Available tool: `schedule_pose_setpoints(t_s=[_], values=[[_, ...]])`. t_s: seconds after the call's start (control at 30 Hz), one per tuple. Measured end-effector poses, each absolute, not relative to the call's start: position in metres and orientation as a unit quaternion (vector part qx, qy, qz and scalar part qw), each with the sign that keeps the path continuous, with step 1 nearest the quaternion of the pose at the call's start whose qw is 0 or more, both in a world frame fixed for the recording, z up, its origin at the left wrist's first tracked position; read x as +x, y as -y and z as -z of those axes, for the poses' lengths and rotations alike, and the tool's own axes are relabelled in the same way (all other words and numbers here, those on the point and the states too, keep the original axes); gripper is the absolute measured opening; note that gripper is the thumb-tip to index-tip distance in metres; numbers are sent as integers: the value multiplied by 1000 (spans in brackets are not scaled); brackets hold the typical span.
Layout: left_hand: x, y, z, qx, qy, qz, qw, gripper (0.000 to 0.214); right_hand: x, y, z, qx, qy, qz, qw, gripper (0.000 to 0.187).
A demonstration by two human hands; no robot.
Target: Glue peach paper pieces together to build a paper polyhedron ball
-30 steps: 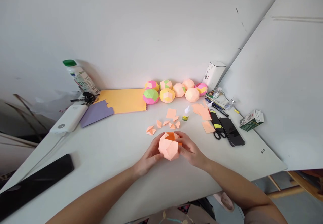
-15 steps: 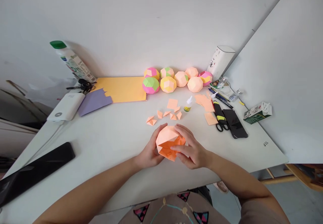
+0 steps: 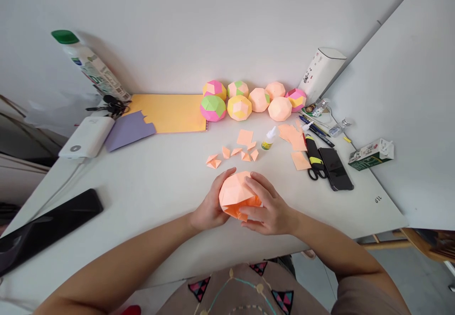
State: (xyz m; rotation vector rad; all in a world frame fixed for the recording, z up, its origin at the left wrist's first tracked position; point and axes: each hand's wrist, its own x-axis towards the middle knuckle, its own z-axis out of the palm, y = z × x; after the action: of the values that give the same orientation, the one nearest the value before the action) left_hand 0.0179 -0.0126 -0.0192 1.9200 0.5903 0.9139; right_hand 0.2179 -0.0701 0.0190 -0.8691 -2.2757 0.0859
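Observation:
Both my hands hold a peach-orange faceted paper ball [image 3: 236, 193] just above the white table [image 3: 159, 187], near its front edge. My left hand [image 3: 209, 206] cups the ball's left side with the thumb up against it. My right hand [image 3: 268, 206] wraps over its right side, fingers curled on the top and front. The ball's underside shows a darker orange opening with loose flaps. Several small folded peach paper pieces [image 3: 234, 153] lie on the table just beyond the ball.
Several finished paper balls [image 3: 249, 102] line the back wall. A glue bottle [image 3: 268, 138], peach paper squares [image 3: 293, 137], scissors [image 3: 314, 161] and a phone [image 3: 336, 168] lie to the right. Yellow paper [image 3: 170, 111], purple paper [image 3: 128, 130], a power bank [image 3: 87, 137] and a black slab [image 3: 46, 229] are left.
The ball has been turned in my hands, so its open orange side now faces down and toward me. My hands drew slightly closer to me; the view tilted down.

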Motion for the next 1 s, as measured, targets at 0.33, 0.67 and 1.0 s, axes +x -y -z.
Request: schedule_pose_setpoints(t_s=[0.33,0.67,1.0], values=[[18,13,24,787,-249,-369,428,86,218,69,-19,-344,876,-2,339,10],[21,14,20,830,-231,-424,279,91,216,66,-17,-384,846,-11,370,10],[19,29,30,865,-214,-453,-35,31,216,65,-16,-384,856,16,345,9]])
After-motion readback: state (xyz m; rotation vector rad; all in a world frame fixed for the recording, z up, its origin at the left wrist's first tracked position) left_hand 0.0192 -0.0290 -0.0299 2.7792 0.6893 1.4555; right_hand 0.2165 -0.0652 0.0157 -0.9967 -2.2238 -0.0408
